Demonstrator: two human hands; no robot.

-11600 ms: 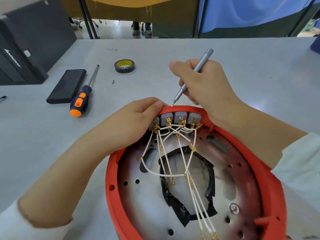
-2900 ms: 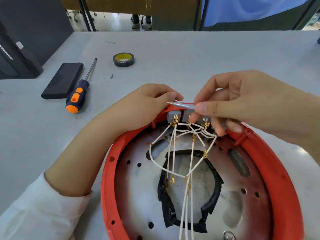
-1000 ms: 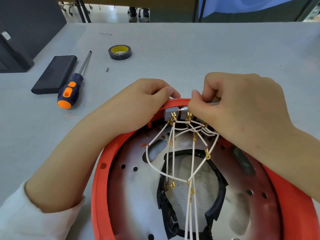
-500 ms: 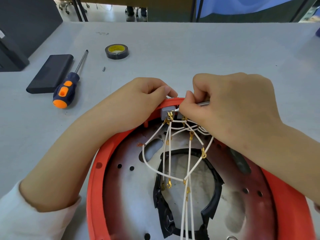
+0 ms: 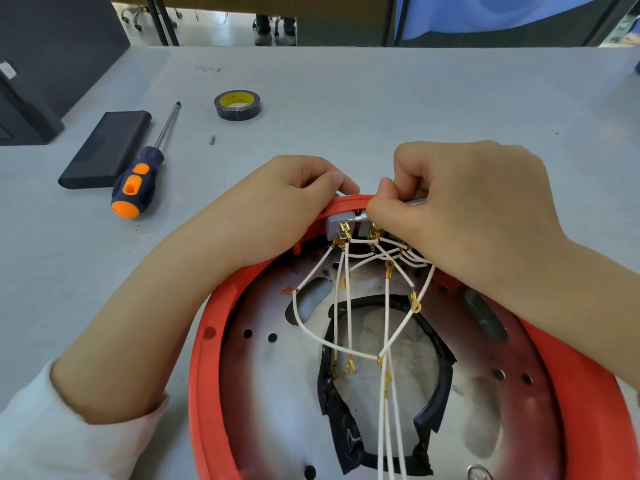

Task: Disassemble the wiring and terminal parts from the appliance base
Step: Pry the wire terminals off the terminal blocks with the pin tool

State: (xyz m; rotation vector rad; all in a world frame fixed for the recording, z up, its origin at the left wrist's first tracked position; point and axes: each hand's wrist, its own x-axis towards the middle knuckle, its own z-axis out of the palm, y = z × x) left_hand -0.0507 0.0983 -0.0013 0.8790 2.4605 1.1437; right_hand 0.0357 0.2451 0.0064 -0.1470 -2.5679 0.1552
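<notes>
Left hand (image 5: 277,209): fingers curled over far rim of red appliance base (image 5: 207,375), gripping it beside the grey terminal blocks (image 5: 337,225); forearm lies across the rim, white sleeve at bottom left.
Right hand (image 5: 460,216): closed tight round a thin silver tool (image 5: 414,202), thumb & forefinger pinching near its front end; tip sits at the gap between the 1st & 2nd blocks. Most of the tool is hidden by the fingers.
Appliance base: round, red plastic ring w/ metal plate inside, front centre of the grey table (image 5: 381,98), just below both hands. Plate has holes, scorch marks, and a black ragged gasket round a centre opening.
Wiring: white wires (image 5: 348,306) w/ gold connectors fan down from the blocks at the far rim; several cross near plate centre and run off the bottom edge. Some gold ends hang loose over the plate.
Table, left: orange & navy screwdriver (image 5: 138,178), shaft pointing away; touching or just beside it, a flat black case (image 5: 104,150).
Table, far: roll of black tape (image 5: 237,105), yellow core; small screw (image 5: 212,139) between tape & screwdriver.
</notes>
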